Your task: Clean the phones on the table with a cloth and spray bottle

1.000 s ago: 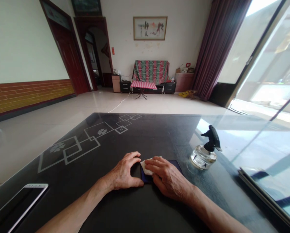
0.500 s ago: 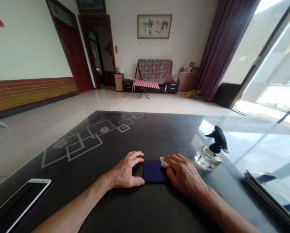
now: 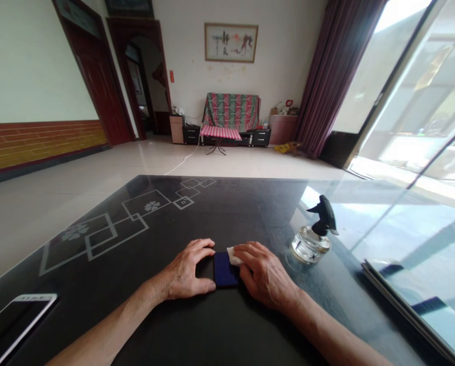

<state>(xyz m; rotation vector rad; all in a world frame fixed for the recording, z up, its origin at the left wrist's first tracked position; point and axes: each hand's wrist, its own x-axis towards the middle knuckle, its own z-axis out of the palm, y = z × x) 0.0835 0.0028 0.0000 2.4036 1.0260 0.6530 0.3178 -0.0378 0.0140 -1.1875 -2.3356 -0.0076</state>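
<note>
A flat dark blue rectangular object (image 3: 224, 270) lies on the black table (image 3: 196, 325). My left hand (image 3: 187, 269) rests at its left side, thumb and fingertips spread at the near and far left corners. My right hand (image 3: 263, 269) presses a folded white cloth or tissue (image 3: 233, 256) onto the right part of the blue object, which that hand partly covers. To the right of my right hand stands a clear spray bottle (image 3: 311, 243) with a black trigger head.
A white-framed phone (image 3: 19, 325) lies at the table's left. Toward the right edge is a flat, reflective panel-like object (image 3: 418, 305). Beyond the table are a small checked folding table (image 3: 220, 132) and low black cabinets (image 3: 261, 138).
My right hand has moved left with the white cloth, over more of the blue object. My left hand keeps its place beside it. The whole view has shifted slightly.
</note>
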